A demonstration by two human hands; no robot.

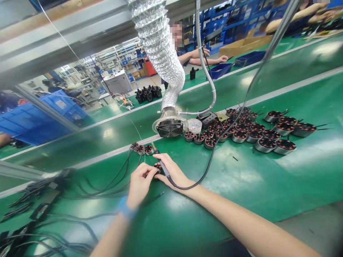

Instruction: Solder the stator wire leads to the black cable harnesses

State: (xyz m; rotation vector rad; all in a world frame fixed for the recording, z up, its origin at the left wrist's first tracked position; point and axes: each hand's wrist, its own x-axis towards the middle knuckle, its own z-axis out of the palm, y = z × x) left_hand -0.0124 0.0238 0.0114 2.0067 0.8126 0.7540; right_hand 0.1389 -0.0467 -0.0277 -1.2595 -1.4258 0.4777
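Note:
A soldering iron (164, 168) with a grey-black handle lies across my right hand (173, 170), which is closed round it. Its tip points away from me, and its cord loops off to the right. Between my two hands sits a small round motor stator (157, 169), mostly covered by fingers; those of my right hand touch its side. My left hand (139, 180), with a blue band at the wrist, is pinched at the stator's edge. A thin strand of solder wire (145, 157) runs down into its fingers. Just beyond, several stators (148, 150) with black cables stand together.
Many round stators (239, 136) crowd the green bench on the right. A fume duct (170, 127) hangs low ahead, beside a white tub (194, 125). Black cables (80, 228) spread over the left. Across the bench a person works near blue trays (221, 70).

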